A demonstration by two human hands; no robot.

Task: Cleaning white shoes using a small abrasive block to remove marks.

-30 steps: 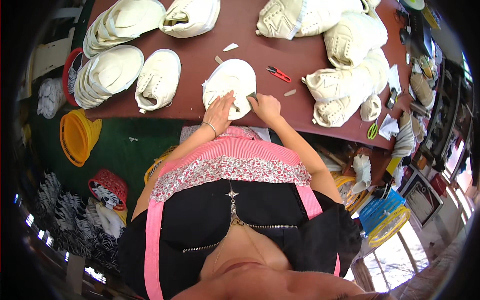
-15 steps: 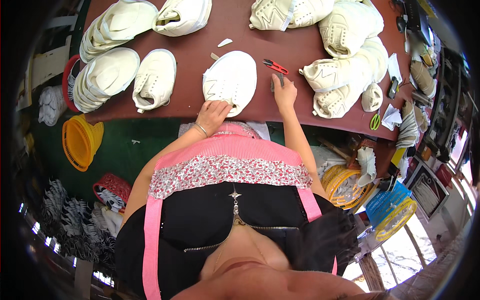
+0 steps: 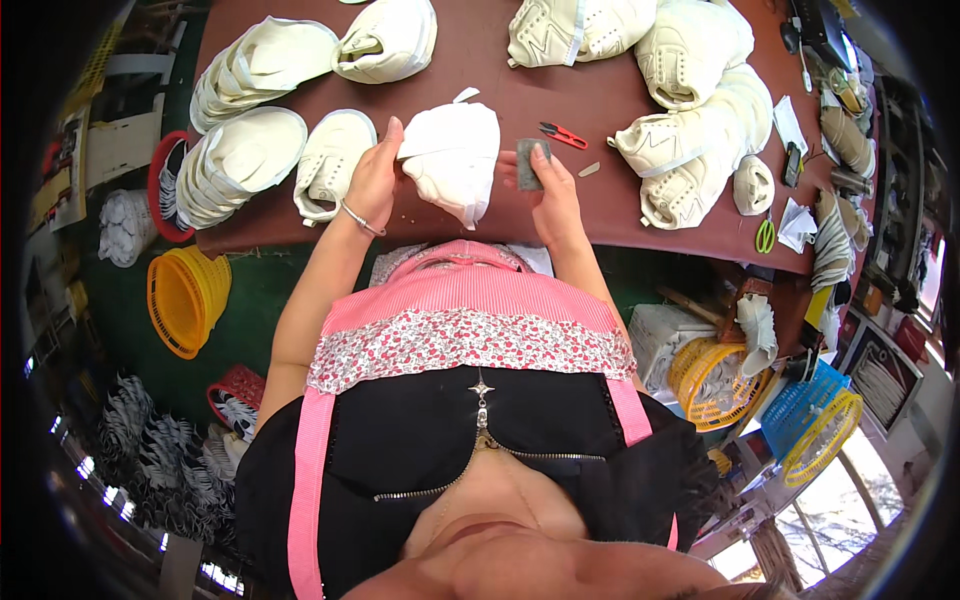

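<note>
A white shoe upper [image 3: 455, 160] is tilted up near the table's front edge, its pale underside partly showing. My left hand [image 3: 368, 185] is at the upper's left side, thumb pointing up and the other fingers partly hidden behind its edge. My right hand [image 3: 555, 200] pinches a small grey block [image 3: 533, 165] between thumb and fingers. Its fingertips come close to the upper's right side; whether they touch it I cannot tell. Red-handled thread snips [image 3: 563, 136] lie just beyond the right hand, with a small off-white scrap [image 3: 589, 170] nearby.
Stacked cream uppers [image 3: 240, 160] and a single shoe [image 3: 335, 165] stand at left. Bundled shoes [image 3: 690, 140] fill the right, near green-handled scissors [image 3: 765, 236]. Yellow baskets [image 3: 188, 300] stand below the brown tabletop [image 3: 600, 215].
The upper has gone from lying flat to tilted and turned. My left hand has moved from its near edge to its left side. My right hand has brought the grey block nearer the upper.
</note>
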